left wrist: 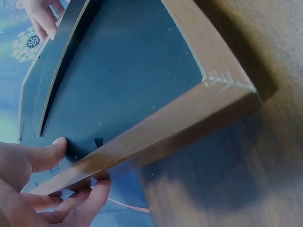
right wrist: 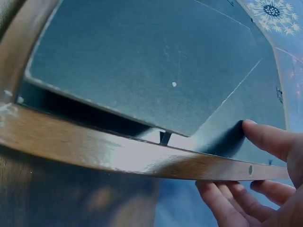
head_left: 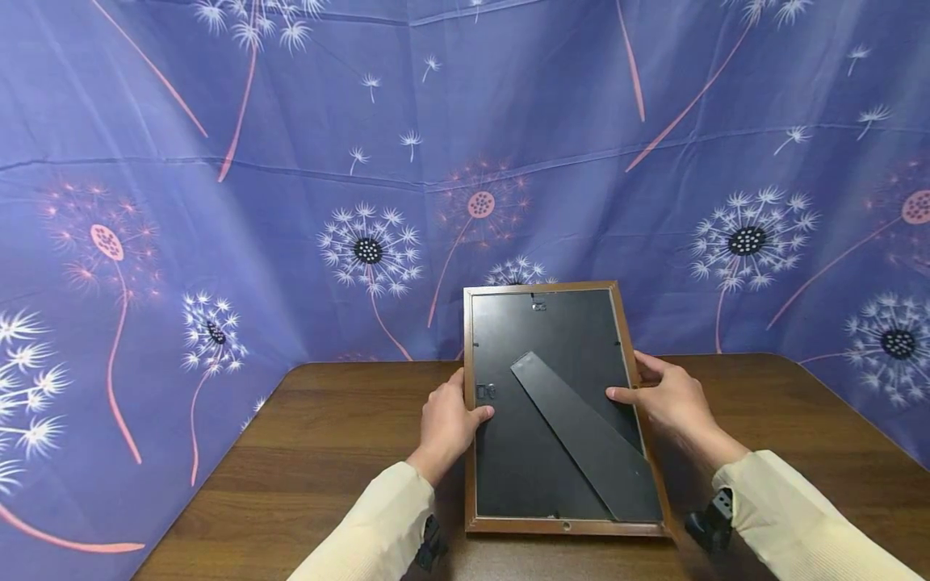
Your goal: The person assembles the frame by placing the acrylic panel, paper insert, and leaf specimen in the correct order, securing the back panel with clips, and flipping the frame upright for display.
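Note:
A picture frame (head_left: 567, 528) with a brown wooden border is held with its black back board (head_left: 508, 460) toward me, leaning slightly away. Its easel leg (head_left: 581, 436) slants across the back, and small metal hangers sit near the top and left edges. My left hand (head_left: 446, 420) grips the left side, thumb on the back board and fingers behind the border. On the opposite side, my right hand (head_left: 672, 399) grips the border the same way, as the right wrist view also shows. The frame's front side is hidden.
A brown wooden table (head_left: 327, 452) lies beneath the frame. Behind it hangs a blue-purple cloth (head_left: 291, 218) printed with dandelions, which also runs down the left and right sides. Dark wrist devices (head_left: 712, 523) are strapped at both cream sleeves (head_left: 806, 516).

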Action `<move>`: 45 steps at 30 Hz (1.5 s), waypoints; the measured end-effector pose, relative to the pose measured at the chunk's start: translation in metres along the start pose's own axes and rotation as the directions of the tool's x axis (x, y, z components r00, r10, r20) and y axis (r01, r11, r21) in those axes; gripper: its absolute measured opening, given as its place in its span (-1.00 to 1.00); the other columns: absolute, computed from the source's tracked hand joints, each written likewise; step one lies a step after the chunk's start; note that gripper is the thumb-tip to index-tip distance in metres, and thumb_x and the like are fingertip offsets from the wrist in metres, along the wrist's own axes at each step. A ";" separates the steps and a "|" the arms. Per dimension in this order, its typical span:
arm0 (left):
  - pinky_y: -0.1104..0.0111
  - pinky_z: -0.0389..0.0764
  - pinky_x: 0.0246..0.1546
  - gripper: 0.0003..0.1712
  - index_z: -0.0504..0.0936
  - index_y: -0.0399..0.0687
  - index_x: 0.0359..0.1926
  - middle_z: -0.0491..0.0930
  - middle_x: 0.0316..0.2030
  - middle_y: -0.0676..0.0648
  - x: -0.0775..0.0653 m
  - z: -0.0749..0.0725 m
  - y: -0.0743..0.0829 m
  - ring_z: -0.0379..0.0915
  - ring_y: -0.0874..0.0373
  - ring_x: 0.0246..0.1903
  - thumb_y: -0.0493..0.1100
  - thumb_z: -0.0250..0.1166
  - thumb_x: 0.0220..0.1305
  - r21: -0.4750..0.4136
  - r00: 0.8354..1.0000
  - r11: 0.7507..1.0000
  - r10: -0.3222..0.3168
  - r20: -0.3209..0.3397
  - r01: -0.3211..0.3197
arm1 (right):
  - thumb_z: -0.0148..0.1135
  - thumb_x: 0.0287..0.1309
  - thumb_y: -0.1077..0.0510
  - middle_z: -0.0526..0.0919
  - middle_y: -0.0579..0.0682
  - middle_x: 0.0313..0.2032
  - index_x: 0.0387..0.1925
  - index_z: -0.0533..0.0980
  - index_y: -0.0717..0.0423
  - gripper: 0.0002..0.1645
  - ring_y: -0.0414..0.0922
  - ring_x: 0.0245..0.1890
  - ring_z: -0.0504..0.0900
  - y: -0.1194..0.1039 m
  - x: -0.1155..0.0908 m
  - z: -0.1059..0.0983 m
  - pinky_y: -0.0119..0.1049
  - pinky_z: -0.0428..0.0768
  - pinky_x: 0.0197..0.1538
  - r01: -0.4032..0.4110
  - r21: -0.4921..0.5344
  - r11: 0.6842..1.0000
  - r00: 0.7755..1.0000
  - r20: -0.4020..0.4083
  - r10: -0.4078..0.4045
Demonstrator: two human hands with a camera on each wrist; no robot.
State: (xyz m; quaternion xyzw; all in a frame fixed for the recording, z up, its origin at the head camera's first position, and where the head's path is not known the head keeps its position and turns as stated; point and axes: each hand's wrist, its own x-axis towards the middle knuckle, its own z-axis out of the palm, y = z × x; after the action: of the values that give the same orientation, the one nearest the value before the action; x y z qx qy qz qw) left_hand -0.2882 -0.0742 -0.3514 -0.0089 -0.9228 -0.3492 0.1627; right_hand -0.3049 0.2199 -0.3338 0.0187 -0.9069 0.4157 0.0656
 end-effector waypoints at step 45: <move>-0.02 0.56 -0.13 -0.08 0.35 -0.10 0.33 0.61 -0.18 -0.23 0.015 -0.005 0.010 0.57 -0.14 -0.20 -0.34 0.63 -0.03 -0.192 0.944 0.968 0.097 -0.314 -0.164 | 0.59 0.02 0.15 0.50 0.39 0.13 0.51 0.16 0.10 0.11 0.34 0.08 0.59 -0.021 -0.005 0.005 0.19 0.48 0.08 0.248 0.070 0.966 0.893 -0.403 -0.200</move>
State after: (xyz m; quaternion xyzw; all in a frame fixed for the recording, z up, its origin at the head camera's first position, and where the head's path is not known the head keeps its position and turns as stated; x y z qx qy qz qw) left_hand -0.2997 -0.0717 -0.3368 -0.0344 -0.8410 -0.4328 0.3227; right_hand -0.2987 0.2022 -0.3222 0.0432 -0.8405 0.4543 0.2922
